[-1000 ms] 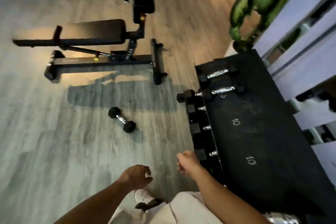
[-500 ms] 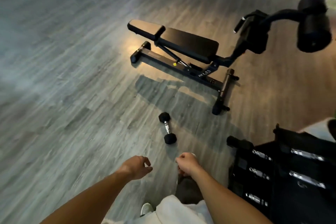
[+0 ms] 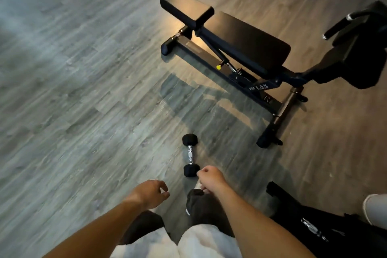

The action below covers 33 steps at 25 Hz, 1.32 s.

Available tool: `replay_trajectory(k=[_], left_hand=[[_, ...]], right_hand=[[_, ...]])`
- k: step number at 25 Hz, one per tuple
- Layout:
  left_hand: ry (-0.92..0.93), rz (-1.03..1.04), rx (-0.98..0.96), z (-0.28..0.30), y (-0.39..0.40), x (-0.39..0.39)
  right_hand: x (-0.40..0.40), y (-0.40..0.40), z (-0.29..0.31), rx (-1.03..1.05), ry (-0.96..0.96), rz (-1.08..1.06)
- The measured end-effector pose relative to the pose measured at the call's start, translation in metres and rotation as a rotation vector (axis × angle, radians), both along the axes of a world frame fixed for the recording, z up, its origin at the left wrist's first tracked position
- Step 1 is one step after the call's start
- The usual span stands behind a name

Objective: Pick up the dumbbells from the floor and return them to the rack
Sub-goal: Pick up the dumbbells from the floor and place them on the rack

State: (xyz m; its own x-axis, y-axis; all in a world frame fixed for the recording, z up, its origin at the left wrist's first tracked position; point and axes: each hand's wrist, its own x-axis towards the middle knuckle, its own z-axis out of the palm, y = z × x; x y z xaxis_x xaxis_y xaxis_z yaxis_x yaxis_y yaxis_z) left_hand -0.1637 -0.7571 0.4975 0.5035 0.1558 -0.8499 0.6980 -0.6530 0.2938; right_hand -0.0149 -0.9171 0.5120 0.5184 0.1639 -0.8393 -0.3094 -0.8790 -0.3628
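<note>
A small dumbbell [image 3: 190,154] with black hexagonal heads and a chrome handle lies on the grey wood floor just ahead of me. My right hand [image 3: 210,178] hangs right beside its near head, fingers loosely curled, holding nothing. My left hand [image 3: 151,194] is lower and to the left, fingers slightly apart and empty. The black dumbbell rack [image 3: 326,230] shows only as a corner at the bottom right, with a chrome handle visible on it.
A black adjustable weight bench [image 3: 240,48] on a steel frame stands beyond the dumbbell, its foot bar [image 3: 278,119] close to the right of it. My legs and dark shoes [image 3: 199,205] are below my hands. Bare wood floor spreads to the left.
The view has swung away from the rack toward the floor, and the dumbbell now lies much nearer. My right hand has come close to its near head. Both hands stay empty.
</note>
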Motion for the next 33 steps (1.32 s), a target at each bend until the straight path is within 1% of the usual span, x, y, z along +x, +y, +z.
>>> replay_trajectory(k=[4, 7, 10, 15, 17, 19, 21, 23, 25, 26, 28, 29, 33], left_hand=[[0.039, 0.034, -0.077, -0.090, -0.013, 0.063], [0.105, 0.018, -0.163, -0.191, -0.016, 0.090], [0.167, 0.046, -0.223, -0.291, -0.013, 0.106], [0.219, 0.215, -0.145, -0.476, -0.008, 0.116], [0.237, 0.252, -0.128, -0.524, -0.006, 0.117], [0.234, 0.221, -0.130, -0.565, -0.007, 0.119], [0.243, 0.193, -0.143, -0.589, -0.009, 0.126], [0.259, 0.190, -0.187, -0.587, -0.012, 0.134], [0.256, 0.161, -0.224, -0.564, -0.018, 0.136], [0.244, 0.158, -0.231, -0.544, -0.019, 0.136], [0.223, 0.153, -0.240, -0.495, -0.019, 0.136], [0.214, 0.136, -0.242, -0.460, -0.018, 0.136], [0.170, -0.001, -0.203, -0.294, -0.013, 0.149]], right_hand=[[0.051, 0.011, -0.102, -0.072, 0.066, 0.021], [0.072, 0.027, -0.212, -0.104, 0.168, 0.026], [0.090, 0.051, -0.317, -0.096, 0.198, 0.022], [0.100, 0.085, -0.515, -0.131, 0.213, -0.037], [0.107, 0.095, -0.568, -0.184, 0.154, -0.057], [0.111, 0.103, -0.612, -0.246, 0.085, -0.100], [0.116, 0.107, -0.639, -0.213, 0.120, -0.224], [0.118, 0.109, -0.639, -0.155, 0.202, -0.322], [0.117, 0.105, -0.617, -0.131, 0.211, -0.372], [0.117, 0.101, -0.597, -0.117, 0.205, -0.424], [0.117, 0.095, -0.545, -0.083, 0.203, -0.547], [0.119, 0.090, -0.507, -0.075, 0.200, -0.614], [0.131, 0.065, -0.333, -0.055, 0.217, -0.807]])
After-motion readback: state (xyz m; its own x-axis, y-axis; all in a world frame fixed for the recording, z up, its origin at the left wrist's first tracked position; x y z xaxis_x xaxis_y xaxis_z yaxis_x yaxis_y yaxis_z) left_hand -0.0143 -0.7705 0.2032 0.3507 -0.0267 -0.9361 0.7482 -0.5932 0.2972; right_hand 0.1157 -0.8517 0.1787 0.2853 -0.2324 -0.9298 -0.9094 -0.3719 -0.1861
